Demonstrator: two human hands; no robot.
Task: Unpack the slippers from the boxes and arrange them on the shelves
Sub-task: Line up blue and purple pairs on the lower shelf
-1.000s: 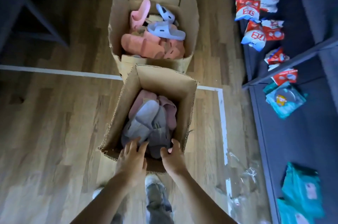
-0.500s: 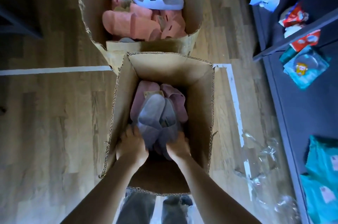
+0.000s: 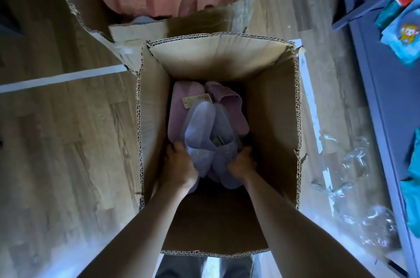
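The left hand (image 3: 179, 164) and right hand (image 3: 242, 161) squeezed the pale purple slippers (image 3: 204, 139) between them; a slow lift straight up the box (image 3: 272, 118) looked best

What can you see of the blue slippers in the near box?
The blue slippers are a pale, soft-looking pair pressed together, seemingly in clear wrap. They lie deep in the box, on top of mauve slippers. The left hand and right hand grip their near end from either side.
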